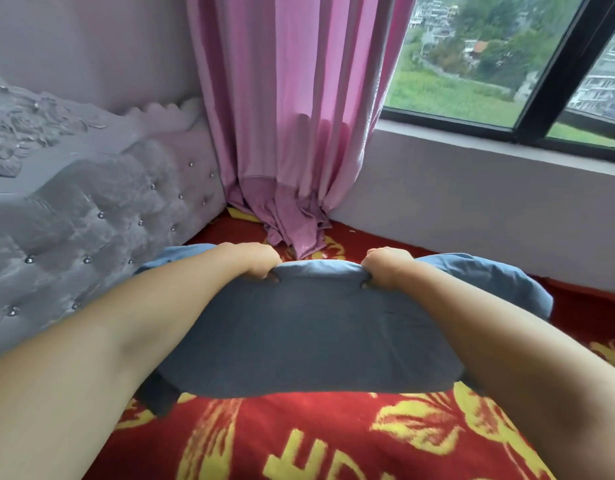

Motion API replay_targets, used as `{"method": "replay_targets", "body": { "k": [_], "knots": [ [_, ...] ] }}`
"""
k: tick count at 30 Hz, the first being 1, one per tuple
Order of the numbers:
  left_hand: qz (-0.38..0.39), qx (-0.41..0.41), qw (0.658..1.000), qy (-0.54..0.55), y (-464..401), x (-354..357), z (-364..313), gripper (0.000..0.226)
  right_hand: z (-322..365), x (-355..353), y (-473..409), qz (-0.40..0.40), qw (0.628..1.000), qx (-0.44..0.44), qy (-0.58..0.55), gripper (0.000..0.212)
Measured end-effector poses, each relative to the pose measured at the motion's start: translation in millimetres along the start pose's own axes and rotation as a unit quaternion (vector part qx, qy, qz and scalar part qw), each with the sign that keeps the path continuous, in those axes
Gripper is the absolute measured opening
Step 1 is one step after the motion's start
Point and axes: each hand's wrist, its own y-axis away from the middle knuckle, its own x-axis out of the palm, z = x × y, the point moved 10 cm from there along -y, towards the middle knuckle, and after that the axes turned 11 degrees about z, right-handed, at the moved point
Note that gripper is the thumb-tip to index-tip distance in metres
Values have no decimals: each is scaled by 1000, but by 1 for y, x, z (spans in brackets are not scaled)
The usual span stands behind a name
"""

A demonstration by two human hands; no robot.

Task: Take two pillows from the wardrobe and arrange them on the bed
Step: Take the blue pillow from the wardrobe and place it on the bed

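A soft blue-grey fabric pillow [309, 334] lies on the red bedspread with yellow floral pattern [299, 441], in the middle of the view, its long side running left to right. Its far edge is bunched and lifted slightly where both hands grip it. The left hand [254, 259] is closed over the far edge left of centre, fingers curled under the fabric and pinching it. The right hand [385, 266] is closed on the same edge right of centre, likewise clenched on the cloth. Both bare forearms reach over the pillow from the near corners.

A lighter blue strip shows past each hand along the far side; whether it is a second pillow or part of the same one cannot be told.

To the left stands a grey tufted velvet headboard with metal studs [91, 216]. At far centre a pink curtain [292, 116] hangs, its hem pooled on the bedspread. To the far right is a black-framed window [541, 64] above a pale wall ledge [489, 157].
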Motion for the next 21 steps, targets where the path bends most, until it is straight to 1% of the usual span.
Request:
{"method": "replay_targets", "body": {
  "k": [3, 6, 10, 13, 17, 21],
  "knots": [
    [14, 7, 1000, -1, -20, 6, 48, 30, 25, -21, -38, 18, 999, 11, -29, 36],
    [16, 7, 1000, 1, -29, 10, 95, 28, 54, -43, -73, 20, 999, 6, -48, 37],
    [16, 0, 1000, -27, -39, 6, 134, 28, 81, -62, -101, -3, 1000, -10, -15, 37],
    [-6, -5, 1000, -27, -51, -14, 142, 27, 71, -71, -117, -1, 1000, -10, 1, 35],
    [-22, -19, 999, -15, -84, -41, 137, 28, 37, -84, -147, 3, 999, -20, 43, 33],
    [-10, -49, 997, 54, -138, -55, 144, 24, 2, -107, -205, -2, 994, -47, 102, 33]
  ]
}}
